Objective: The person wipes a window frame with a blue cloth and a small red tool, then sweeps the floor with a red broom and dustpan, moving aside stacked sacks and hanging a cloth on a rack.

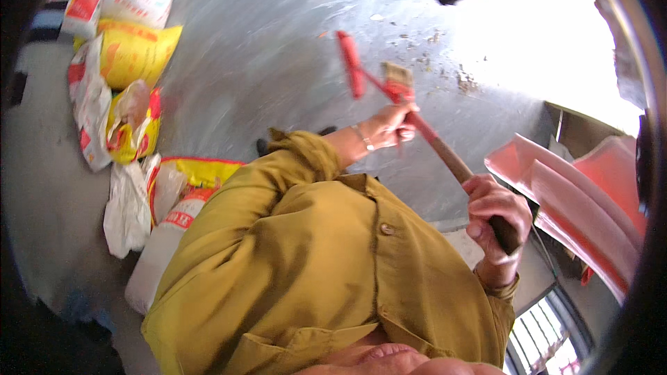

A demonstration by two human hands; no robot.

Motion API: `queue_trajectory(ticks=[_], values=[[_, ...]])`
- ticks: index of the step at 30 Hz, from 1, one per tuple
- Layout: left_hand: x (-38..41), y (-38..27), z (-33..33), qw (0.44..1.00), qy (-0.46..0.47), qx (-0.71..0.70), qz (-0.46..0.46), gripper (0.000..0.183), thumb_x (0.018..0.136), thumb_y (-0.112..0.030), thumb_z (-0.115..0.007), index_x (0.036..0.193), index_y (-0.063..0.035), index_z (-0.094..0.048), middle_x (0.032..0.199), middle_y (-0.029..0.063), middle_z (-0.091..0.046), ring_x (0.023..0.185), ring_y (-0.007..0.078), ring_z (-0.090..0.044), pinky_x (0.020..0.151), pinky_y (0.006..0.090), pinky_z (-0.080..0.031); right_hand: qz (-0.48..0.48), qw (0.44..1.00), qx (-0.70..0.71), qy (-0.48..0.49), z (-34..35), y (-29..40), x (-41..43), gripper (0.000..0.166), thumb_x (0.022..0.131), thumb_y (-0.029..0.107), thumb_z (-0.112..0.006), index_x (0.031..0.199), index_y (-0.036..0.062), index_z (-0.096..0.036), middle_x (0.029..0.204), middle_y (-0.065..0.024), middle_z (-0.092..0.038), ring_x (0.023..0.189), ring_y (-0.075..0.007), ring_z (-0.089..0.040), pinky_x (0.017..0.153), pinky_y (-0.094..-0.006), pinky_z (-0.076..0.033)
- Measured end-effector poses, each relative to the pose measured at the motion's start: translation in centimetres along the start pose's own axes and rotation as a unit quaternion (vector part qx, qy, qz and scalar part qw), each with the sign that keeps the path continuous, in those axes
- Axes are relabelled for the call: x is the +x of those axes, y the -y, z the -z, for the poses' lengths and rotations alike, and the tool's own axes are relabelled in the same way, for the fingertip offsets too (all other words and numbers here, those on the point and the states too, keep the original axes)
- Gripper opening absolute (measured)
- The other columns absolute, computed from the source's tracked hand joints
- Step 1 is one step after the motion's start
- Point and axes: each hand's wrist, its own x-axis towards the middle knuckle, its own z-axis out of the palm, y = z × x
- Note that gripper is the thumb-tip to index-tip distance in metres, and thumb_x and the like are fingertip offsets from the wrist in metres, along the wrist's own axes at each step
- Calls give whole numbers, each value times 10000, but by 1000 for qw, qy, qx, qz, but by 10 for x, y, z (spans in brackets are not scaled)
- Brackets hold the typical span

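Note:
A long wooden handle [448, 156], red towards its far end, runs slantwise in front of my chest. At that end is a red bar-shaped head [350, 65], which looks like a paint roller and is blurred. My left hand [392, 126], with a band on the wrist, is closed around the red part of the handle. A flat bristle brush [399, 80] with a red ferrule lies against the handle just beyond it; whether it is fixed there or held by my fingers, I cannot tell. My right hand [497, 216] grips the handle's dark near end.
Filled and crumpled printed sacks [140, 52] line the left side of the grey floor [250, 62]. Small debris [466, 80] lies near a bright opening at upper right. Folded pink-red sheets [573, 208] stand at the right, above a barred window [547, 333].

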Motion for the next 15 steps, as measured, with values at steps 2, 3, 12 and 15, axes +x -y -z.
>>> queue_trajectory(ticks=[2,3,12,15], values=[[-16,-7,4,999,-53,7,4,200,813,-211,-525,677,-98,-432,441,-23,-321,343,90,-301,359,239,-250,3,997,66,-36,16,-19,-8,114,663,-6,-604,776,-5,-620,733,-104,-595,653,-246,-565,732,-442,-459],[-27,-8,8,997,-73,23,-1,210,815,-217,-526,681,-102,-412,447,-18,-331,346,94,-308,360,237,-252,-28,993,113,-38,24,-35,-14,173,623,-45,-557,782,-17,-618,759,-109,-595,713,-257,-570,747,-436,-452],[-10,-9,93,969,-234,54,51,191,755,-164,-509,618,-77,-409,478,-22,-326,368,85,-311,395,242,-263,-179,971,159,-14,4,-86,10,135,778,-57,-558,872,24,-610,771,-16,-579,686,-56,-498,590,-208,-392],[22,-16,62,983,-158,74,55,177,759,-184,-523,644,-64,-462,477,-20,-350,381,70,-307,385,229,-261,-166,981,96,4,16,-60,24,156,756,-80,-532,848,19,-611,727,-18,-570,643,-56,-486,559,-210,-379]])
